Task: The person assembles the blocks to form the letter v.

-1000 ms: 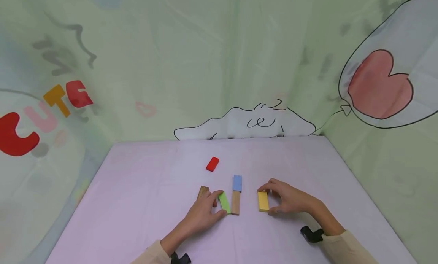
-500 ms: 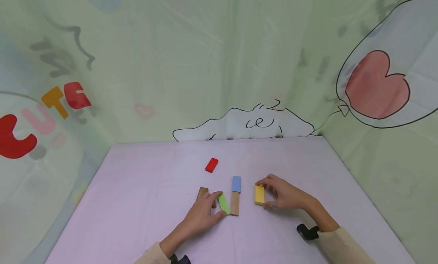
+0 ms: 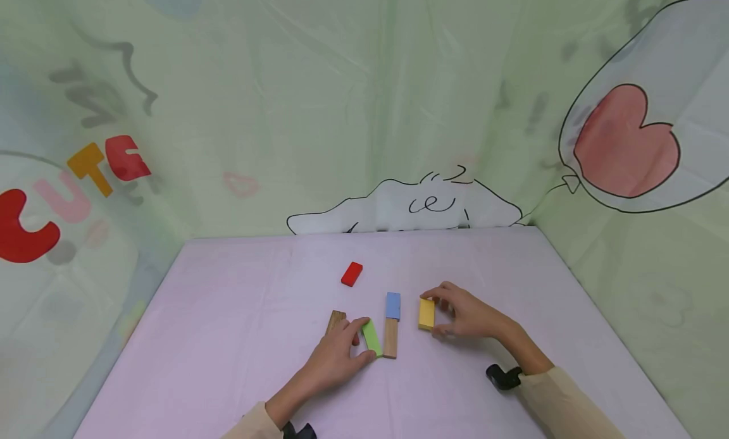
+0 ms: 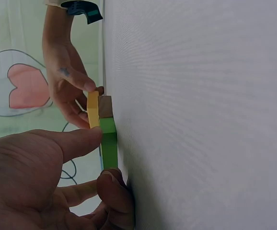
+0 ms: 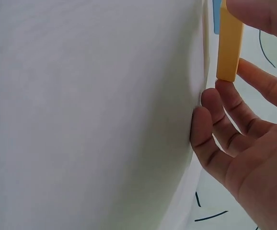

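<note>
Between thumb and fingers, my left hand (image 3: 333, 360) pinches a green wooden block (image 3: 372, 338) lying on the table; the left wrist view shows the grip on the green block (image 4: 109, 148). Right of it a light brown block (image 3: 390, 339) lies end to end with a blue block (image 3: 393, 305). My right hand (image 3: 473, 312) holds a yellow block (image 3: 426, 314) by its ends, to the right of the blue one. In the right wrist view the yellow block (image 5: 230, 45) appears raised off the tabletop. Partly behind my left hand lies a darker brown block (image 3: 335, 322).
A red block (image 3: 352, 274) lies farther back on the table (image 3: 256, 300), which has a pale cloth. Printed curtains (image 3: 319, 97) stand behind the table and at both sides. Each wrist carries a black camera mount (image 3: 504, 377).
My right hand has moved left and away from me with the yellow block, bringing it closer to the blue block. The left hand keeps its place on the green block.
</note>
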### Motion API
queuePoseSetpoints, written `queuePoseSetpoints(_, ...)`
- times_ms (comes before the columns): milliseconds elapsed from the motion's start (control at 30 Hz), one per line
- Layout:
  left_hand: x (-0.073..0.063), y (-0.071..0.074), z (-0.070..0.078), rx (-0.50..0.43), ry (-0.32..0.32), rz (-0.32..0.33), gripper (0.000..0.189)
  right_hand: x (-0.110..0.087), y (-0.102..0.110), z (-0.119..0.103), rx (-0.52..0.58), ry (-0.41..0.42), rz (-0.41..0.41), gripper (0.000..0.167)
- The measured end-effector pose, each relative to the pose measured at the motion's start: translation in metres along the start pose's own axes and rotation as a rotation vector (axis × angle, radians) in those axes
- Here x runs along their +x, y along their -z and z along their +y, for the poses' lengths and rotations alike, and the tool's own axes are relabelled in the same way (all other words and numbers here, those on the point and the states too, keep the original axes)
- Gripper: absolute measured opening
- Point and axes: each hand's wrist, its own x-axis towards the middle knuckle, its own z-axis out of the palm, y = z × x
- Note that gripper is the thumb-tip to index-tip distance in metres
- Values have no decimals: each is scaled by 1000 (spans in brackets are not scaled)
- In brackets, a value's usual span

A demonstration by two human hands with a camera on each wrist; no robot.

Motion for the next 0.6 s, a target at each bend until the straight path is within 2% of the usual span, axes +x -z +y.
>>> queuePoseSetpoints(600, 1, -1, -1, 3, 1, 5, 67, 17, -1, -2, 2, -42, 21, 65)
